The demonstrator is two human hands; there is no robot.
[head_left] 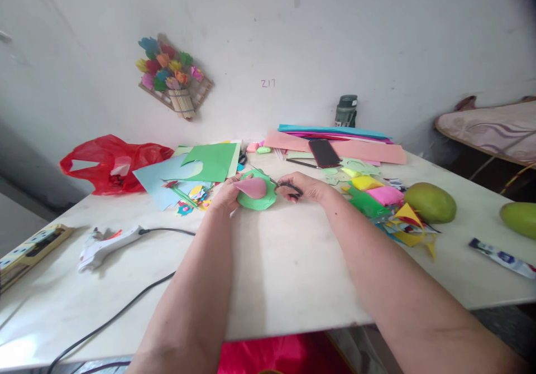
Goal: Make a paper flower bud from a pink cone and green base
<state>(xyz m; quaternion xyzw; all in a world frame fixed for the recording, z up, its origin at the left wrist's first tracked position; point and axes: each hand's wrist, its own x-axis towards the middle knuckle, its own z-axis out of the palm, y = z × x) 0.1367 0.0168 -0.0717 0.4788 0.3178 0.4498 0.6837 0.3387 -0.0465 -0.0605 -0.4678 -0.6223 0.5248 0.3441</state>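
My left hand (226,195) is closed on the left edge of a round green paper piece (258,202). On top of that paper lies a pink paper cone (253,188), its tip pointing left toward my fingers. My right hand (302,186) grips the black handles of a pair of scissors (290,190). The blades reach left to the upper right edge of the green paper; how far they are apart is too small to tell.
A white glue gun (109,247) with a black cable lies left. Behind it sits a red plastic bag (113,164). Green sheets (213,159), a phone (324,153) and a bottle (345,110) stand farther back. Paper scraps and a mango (430,202) are at right.
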